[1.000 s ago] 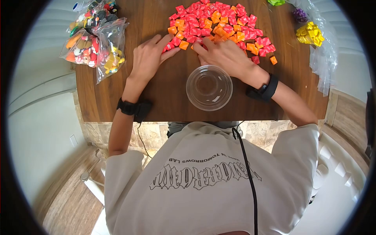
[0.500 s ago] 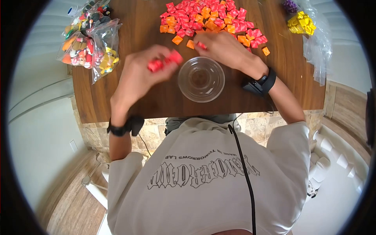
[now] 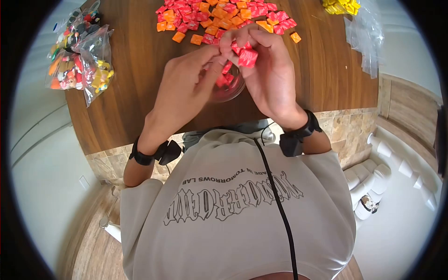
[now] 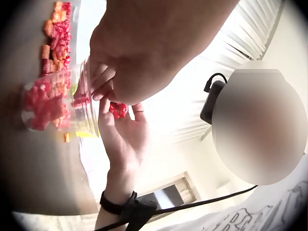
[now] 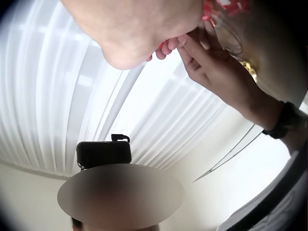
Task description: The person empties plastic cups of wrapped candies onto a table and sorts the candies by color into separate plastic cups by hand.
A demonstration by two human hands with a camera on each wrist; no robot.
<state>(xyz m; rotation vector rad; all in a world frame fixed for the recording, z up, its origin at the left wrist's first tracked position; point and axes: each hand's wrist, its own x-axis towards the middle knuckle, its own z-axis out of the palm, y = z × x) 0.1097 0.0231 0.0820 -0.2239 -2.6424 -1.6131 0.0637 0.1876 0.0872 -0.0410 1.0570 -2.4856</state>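
Observation:
My right hand (image 3: 270, 81), palm turned up, holds red wrapped candies (image 3: 248, 58) in its curled fingers above a clear plastic bowl (image 3: 229, 96). From the left, my left hand (image 3: 182, 91) brings its thumb and fingertips up against the right fingertips; I cannot tell whether it pinches a candy there. Red candies (image 3: 223, 80) show in the bowl, partly covered by both hands. Through its clear wall, the left wrist view shows a red heap (image 4: 41, 103) inside. That view also catches the red candy (image 4: 118, 110) in my right hand.
Beyond the hands spreads a pile of red and orange wrapped candies (image 3: 212, 17). Bags of small colourful figures (image 3: 77, 70) lie at the table's left. At the right are a clear plastic bag (image 3: 366, 44) and a yellow bow (image 3: 340, 6). A cable (image 3: 275, 186) runs down the shirt.
Both hands have come together over the bowl, the right one turning palm up with candies. Red candies now lie in the bowl; the row of candies in my left hand is gone from sight.

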